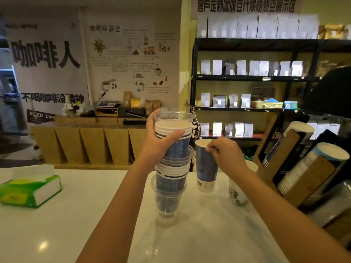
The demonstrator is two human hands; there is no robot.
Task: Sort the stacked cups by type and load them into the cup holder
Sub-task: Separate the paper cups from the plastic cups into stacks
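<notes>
The left hand (161,137) grips the top of a tall stack of mixed cups (171,168) standing on the white worktop (95,215). The right hand (226,152) pinches the rim of a blue paper cup (206,168) just beside it. The cup holder (303,168) stands at right.

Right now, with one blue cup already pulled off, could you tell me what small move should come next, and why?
Probably carry the blue cup, pinched at its rim by the right hand, over to the cup holder and slide it in with the matching cups. The left hand grips the mixed stack.
</notes>
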